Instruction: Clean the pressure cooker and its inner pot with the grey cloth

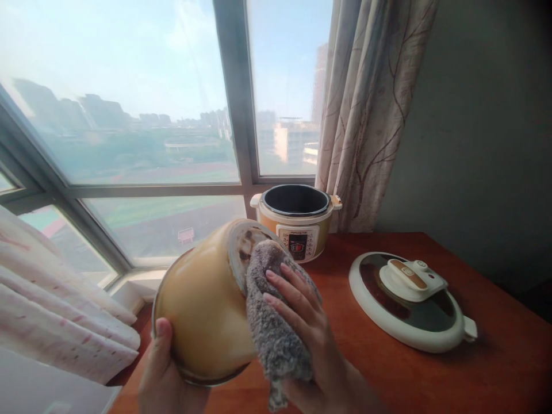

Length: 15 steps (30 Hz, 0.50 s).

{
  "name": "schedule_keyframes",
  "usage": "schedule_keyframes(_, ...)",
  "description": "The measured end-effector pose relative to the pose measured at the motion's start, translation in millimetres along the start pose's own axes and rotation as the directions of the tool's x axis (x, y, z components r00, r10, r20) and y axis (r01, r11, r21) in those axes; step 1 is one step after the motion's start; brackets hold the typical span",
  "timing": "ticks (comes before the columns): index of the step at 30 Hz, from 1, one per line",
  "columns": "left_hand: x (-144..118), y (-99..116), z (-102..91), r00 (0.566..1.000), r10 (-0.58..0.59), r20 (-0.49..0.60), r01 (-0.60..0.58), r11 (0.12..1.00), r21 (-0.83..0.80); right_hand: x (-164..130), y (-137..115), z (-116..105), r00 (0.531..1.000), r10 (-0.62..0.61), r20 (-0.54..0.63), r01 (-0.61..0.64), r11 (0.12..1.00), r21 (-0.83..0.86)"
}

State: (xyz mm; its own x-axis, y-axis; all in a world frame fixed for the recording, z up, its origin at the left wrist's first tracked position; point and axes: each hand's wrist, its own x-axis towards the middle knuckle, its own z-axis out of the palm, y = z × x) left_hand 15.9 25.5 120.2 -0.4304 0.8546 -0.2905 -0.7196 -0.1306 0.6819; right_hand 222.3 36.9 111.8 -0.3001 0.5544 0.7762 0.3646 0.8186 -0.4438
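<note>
A gold inner pot (202, 293) is tipped on its side above the table, its stained base facing up and to the right. My left hand (166, 368) grips the pot by its rim at the lower left, thumb on the outer wall. A grey fluffy cloth (273, 316) lies against the pot's base and side. Over the cloth is my right hand (306, 322), its fingers pressing it onto the pot. Behind the pot stands the electric pressure cooker (297, 224), lidless, with a dark hollow inside and a control panel in front.
The cooker's round white lid (405, 302) lies on the reddish-brown table (487, 368) at the right. A window (129, 132) fills the back and left, with curtains (371, 115) behind the cooker and another curtain (52, 310) at the lower left.
</note>
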Motion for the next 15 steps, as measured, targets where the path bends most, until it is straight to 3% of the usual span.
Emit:
schedule_keyframes(3,1.7,4.0,0.9,0.999,0.033,-0.035,-0.032,0.999,0.029,-6.8,20.4,0.0,0.965,0.249,-0.08,-0.234,0.959,0.162)
schedule_keyframes(5,2.1,3.4,2.4,0.997,0.046,-0.056,-0.045,0.998,0.033,-7.5,35.4,1.2,0.889,0.442,-0.116,-0.39,0.867,0.311)
schedule_keyframes(8,4.2,-0.2,-1.2,0.997,0.03,-0.065,-0.027,0.999,0.047,0.9,54.5,-0.4,0.695,0.717,-0.058,-0.583,0.609,0.538)
schedule_keyframes(11,9.3,-2.9,-13.1,0.999,-0.02,-0.043,0.024,0.997,0.078,17.8,67.5,-7.4,0.505,0.861,0.058,-0.667,0.347,0.659)
schedule_keyframes(13,11.3,-3.3,-20.9,0.999,-0.05,-0.002,0.05,0.991,0.124,29.7,75.0,-12.2,0.461,0.885,0.064,-0.668,0.299,0.682)
schedule_keyframes(15,9.4,-3.1,-25.4,0.998,-0.052,0.041,0.044,0.983,0.178,39.8,82.4,-15.7,0.476,0.878,0.058,-0.654,0.309,0.691)
